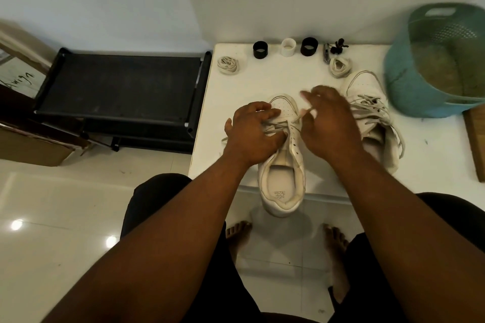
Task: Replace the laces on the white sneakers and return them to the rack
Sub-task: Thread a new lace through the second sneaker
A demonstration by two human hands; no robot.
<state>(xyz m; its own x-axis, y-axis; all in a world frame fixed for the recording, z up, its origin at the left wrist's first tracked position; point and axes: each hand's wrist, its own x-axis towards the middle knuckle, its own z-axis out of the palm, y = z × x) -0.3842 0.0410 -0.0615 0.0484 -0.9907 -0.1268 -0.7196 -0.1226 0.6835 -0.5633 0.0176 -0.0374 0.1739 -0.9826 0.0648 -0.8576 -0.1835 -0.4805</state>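
White leather takes up the space under both hands: the near sneaker (282,165) lies toe-away on the table (433,155), its heel hanging over the near edge. The left hand (253,134) rests on its lace area with fingers curled into the crossed lace (273,127), seemingly gripping it. The right hand (328,123) sits just beside, pinching a lace end near the upper eyelets, though blur hides the exact fingertip contact. The hands are close together but not touching. Behind the right hand lies the second sneaker (372,113), its lace loose and tangled. Beyond the hands sit two coiled laces (227,65), one on the left and one on the right, and three small rings (287,47). The rack (118,86) stands off to the left of the left hand, a teal basket (433,60) beyond the right. Judging by this, unlacing is under way. A hard tug could drag the overhanging sneaker off the edge, since little holds its heel. A lace pulled crooked may also snag in an eyelet, and the old lace could get mixed with the coils.
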